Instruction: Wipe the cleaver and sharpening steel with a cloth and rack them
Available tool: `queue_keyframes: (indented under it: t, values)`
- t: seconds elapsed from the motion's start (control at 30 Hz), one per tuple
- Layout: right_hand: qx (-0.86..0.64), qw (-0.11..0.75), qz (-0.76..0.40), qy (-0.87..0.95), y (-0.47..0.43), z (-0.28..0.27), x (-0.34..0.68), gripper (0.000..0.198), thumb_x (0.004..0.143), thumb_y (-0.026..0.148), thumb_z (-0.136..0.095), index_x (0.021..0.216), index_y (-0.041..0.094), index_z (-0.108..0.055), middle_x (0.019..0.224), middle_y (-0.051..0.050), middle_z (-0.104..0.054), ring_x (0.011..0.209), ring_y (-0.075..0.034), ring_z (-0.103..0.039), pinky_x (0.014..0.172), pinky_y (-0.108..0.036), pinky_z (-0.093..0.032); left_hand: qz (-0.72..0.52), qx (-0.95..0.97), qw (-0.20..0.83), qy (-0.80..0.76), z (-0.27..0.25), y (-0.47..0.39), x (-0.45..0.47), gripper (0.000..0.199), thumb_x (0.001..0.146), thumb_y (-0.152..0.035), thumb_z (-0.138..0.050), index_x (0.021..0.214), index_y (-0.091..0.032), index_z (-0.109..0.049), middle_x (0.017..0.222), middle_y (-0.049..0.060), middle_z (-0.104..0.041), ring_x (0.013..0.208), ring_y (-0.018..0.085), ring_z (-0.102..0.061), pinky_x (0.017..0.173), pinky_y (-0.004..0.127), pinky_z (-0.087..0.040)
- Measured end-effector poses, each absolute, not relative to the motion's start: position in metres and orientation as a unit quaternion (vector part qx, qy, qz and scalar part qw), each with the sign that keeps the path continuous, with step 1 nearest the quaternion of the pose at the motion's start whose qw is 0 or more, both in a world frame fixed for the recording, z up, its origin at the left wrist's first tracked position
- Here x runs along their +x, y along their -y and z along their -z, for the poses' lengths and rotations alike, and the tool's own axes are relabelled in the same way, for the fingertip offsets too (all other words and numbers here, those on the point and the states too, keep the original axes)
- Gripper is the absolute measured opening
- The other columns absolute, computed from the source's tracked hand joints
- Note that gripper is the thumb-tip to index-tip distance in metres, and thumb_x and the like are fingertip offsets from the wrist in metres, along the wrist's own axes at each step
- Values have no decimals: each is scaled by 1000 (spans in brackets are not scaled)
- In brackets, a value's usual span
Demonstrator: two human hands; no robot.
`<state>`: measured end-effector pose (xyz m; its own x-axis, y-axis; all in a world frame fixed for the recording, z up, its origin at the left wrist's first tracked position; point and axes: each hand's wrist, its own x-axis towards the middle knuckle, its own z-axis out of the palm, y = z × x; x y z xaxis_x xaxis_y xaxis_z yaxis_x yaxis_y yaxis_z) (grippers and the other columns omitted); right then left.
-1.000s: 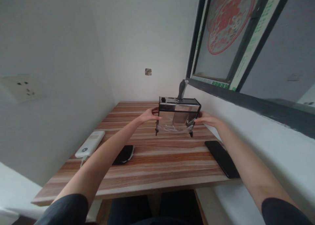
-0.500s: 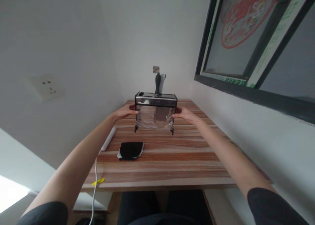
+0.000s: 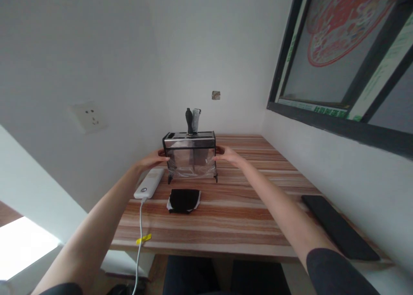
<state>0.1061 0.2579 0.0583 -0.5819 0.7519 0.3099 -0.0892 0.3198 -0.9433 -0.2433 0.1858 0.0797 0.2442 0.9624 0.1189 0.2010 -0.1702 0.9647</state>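
Note:
A knife holder (image 3: pixel 189 155) with a metal slotted top, a clear plastic-like front and black feet is upright toward the back of the wooden table (image 3: pixel 251 192). From its top rise a black-handled tool (image 3: pixel 189 119), likely a knife, and a second handle in pale wrapping (image 3: pixel 195 119). My left hand (image 3: pixel 152 158) grips its left side, thumb on the front edge. On the opposite side, my right hand (image 3: pixel 227 155) holds it the same way. Whether the feet touch the tabletop, I cannot tell.
In front of the holder lies a folded black cloth-like piece (image 3: pixel 184 200). At left is a white power bank (image 3: pixel 149 184) with a white cable (image 3: pixel 140 230) crossing yellow tape (image 3: pixel 143 238). A flat black slab (image 3: pixel 338 226) lies along the right edge, below a framed window (image 3: pixel 335 84).
Both hands have carried the knife holder to the left and lower. The camera view has shifted left, and more of the power bank and the black slab now show.

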Motion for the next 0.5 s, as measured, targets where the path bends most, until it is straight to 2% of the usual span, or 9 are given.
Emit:
queue_keyframes:
  t: [0.17,0.5]
  values:
    - [-237,393,-539,706,-263,-48,94,58,49,24,-85,105,23,-67,109,-4,-69,107,-23,-59,104,-44,-38,-414,626,468,-466,-72,-184,-255,65,52,-42,-83,109,-18,-63,115,11,-67,112,29,-59,100,42,-44]
    - [-232,407,-533,705,-262,-40,86,64,47,26,-86,107,23,-65,114,-5,-67,107,-24,-59,102,-44,-40,-411,619,475,-472,-73,-188,-263,71,47,-40,-86,110,-18,-63,119,11,-65,118,32,-54,104,43,-39]
